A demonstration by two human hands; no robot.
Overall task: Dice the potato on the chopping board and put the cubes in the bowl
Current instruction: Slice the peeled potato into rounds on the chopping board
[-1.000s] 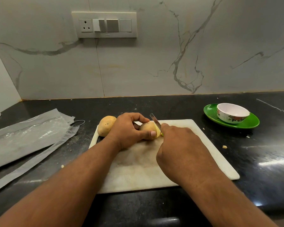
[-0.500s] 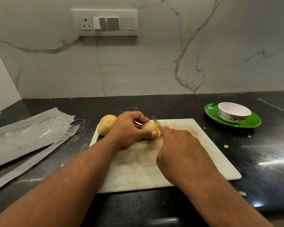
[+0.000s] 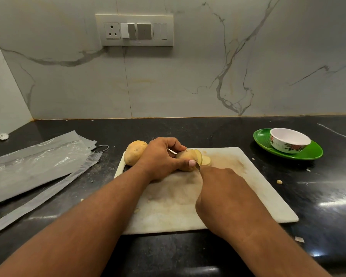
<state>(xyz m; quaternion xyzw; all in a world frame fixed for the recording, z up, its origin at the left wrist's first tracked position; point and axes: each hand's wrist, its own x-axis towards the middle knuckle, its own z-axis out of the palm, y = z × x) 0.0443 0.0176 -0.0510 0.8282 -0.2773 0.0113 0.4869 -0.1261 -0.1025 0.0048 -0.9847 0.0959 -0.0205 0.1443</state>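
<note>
On the white chopping board, the left hand has its grip curled round the potato, while the right hand clenches a knife, its handle hidden under the fist. A second potato lies behind the left wrist; the bowl sits on a green plate well apart on the counter, and grey plastic bags lie to the left.

no readable text, labels, brands or numbers anywhere, faint print on the clear plastic bag at 9 o'clock illegible

Bowl on plate right of board; 2nd potato prob. at board's far-left corner.
</note>
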